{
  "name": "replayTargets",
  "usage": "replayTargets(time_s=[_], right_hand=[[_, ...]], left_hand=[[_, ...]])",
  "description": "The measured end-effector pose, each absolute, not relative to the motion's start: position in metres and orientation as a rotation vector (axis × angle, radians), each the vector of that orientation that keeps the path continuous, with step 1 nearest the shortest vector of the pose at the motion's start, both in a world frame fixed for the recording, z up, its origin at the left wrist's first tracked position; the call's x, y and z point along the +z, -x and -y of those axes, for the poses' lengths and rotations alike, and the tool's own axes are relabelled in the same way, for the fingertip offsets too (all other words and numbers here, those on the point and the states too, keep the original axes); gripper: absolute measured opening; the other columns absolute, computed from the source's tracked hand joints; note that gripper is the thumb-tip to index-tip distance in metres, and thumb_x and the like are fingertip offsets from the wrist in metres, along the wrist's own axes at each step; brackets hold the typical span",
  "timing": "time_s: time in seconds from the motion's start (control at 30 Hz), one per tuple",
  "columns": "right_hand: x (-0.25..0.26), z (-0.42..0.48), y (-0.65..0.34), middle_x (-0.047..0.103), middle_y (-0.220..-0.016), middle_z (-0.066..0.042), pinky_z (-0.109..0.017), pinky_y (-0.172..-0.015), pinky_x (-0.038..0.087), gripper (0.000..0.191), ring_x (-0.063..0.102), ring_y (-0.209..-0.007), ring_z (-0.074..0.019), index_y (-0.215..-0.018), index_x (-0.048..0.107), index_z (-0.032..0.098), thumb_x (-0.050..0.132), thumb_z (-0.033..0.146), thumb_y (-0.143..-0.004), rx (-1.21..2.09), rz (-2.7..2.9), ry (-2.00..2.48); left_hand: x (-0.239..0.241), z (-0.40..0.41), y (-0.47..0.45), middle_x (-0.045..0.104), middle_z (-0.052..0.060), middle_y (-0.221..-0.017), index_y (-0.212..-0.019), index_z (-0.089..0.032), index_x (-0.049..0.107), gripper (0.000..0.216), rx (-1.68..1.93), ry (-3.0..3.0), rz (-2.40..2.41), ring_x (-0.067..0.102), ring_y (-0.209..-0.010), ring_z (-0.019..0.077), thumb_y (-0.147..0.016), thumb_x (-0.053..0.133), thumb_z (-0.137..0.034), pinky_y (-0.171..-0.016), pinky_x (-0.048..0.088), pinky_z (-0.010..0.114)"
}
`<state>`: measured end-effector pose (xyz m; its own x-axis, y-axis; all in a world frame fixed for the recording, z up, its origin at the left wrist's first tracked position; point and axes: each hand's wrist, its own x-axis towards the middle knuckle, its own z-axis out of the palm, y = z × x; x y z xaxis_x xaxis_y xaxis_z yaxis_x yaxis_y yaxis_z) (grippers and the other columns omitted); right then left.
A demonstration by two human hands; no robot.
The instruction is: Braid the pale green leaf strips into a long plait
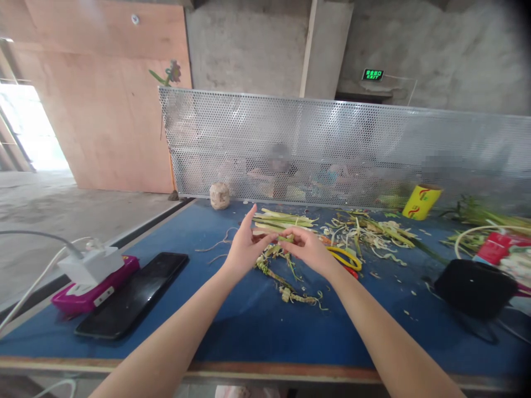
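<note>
Over the middle of the blue table (pixel 232 331), my left hand (pixel 244 250) and my right hand (pixel 311 253) meet at their fingertips. Between them is a short piece of green plant stem (pixel 286 239), pinched by both hands and partly covered by the fingers. One left finger or thumb points upward, away from the pinch. Just beyond my hands lies a bundle of pale green stalks (pixel 286 219). Below them on the table is a withered stem with roots (pixel 286 290). A yellow ring-shaped item (pixel 346 258) rests beside my right wrist.
Peelings and plant scraps (pixel 373 232) spread to the right, near a yellow roll (pixel 422 202). A black object (pixel 475 288) stands at the right. A phone (pixel 135 296) and a purple power strip (pixel 97 284) lie left. A perforated metal screen (pixel 249 132) borders the back.
</note>
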<state>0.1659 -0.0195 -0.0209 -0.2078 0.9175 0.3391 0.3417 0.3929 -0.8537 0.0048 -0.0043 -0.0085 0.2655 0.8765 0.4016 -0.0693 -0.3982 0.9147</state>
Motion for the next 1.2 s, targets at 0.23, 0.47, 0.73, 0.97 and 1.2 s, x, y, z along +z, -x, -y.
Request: replayTargets(time_s=[0.23, 0.47, 0.73, 0.97, 1.2], right_hand=[[-0.019, 0.02, -0.165, 0.051, -0.056, 0.003, -0.025, -0.047, 0.036, 0.019, 0.045, -0.046, -0.0105, -0.077, 0.055, 0.019, 0.052, 0.038, -0.076, 0.8, 1.716, 1.14], [-0.022, 0.017, -0.168, 0.048, -0.059, 0.004, -0.022, -0.043, 0.032, 0.023, 0.042, -0.046, -0.0088, -0.082, 0.054, 0.019, 0.057, 0.04, -0.071, 0.823, 1.639, 1.066], [-0.02, 0.015, -0.17, 0.047, -0.053, 0.005, -0.023, -0.042, 0.031, 0.027, 0.04, -0.043, -0.0092, -0.081, 0.051, 0.02, 0.06, 0.042, -0.069, 0.864, 1.538, 1.079], [-0.023, 0.02, -0.161, 0.051, -0.058, 0.001, -0.027, -0.047, 0.037, 0.03, 0.046, -0.047, -0.0122, -0.088, 0.054, 0.021, 0.044, 0.048, -0.08, 0.974, 1.629, 0.965], [-0.028, 0.017, -0.163, 0.054, -0.062, 0.001, -0.028, -0.049, 0.038, 0.022, 0.053, -0.053, -0.0148, -0.095, 0.045, 0.024, 0.041, 0.042, -0.083, 1.034, 1.572, 0.894]], left_hand=[[-0.007, -0.002, -0.002, 0.068, 0.008, -0.081, -0.138, -0.013, 0.003, 0.092, 1.377, -1.538, -0.885, 0.064, -0.076, 0.0173, -0.07, 0.063, -0.024, -0.068, 0.049, 0.029], [-0.015, 0.002, -0.005, 0.067, 0.002, -0.065, -0.136, -0.009, -0.006, 0.109, 1.037, -1.526, -0.783, 0.057, -0.057, 0.0114, -0.06, 0.071, -0.016, -0.054, 0.041, 0.023], [-0.02, 0.006, -0.008, 0.063, 0.006, -0.077, -0.137, -0.01, -0.007, 0.106, 0.968, -1.654, -0.792, 0.057, -0.062, 0.0123, -0.063, 0.068, -0.019, -0.057, 0.042, 0.025], [-0.02, 0.007, -0.011, 0.058, 0.012, -0.106, -0.136, -0.019, -0.015, 0.109, 1.263, -1.777, -0.769, 0.054, -0.062, 0.0091, -0.064, 0.067, -0.02, -0.052, 0.039, 0.023], [-0.023, 0.004, -0.01, 0.058, 0.013, -0.108, -0.135, -0.022, -0.018, 0.105, 1.263, -1.799, -0.734, 0.052, -0.064, 0.0105, -0.068, 0.063, -0.022, -0.051, 0.039, 0.024]])
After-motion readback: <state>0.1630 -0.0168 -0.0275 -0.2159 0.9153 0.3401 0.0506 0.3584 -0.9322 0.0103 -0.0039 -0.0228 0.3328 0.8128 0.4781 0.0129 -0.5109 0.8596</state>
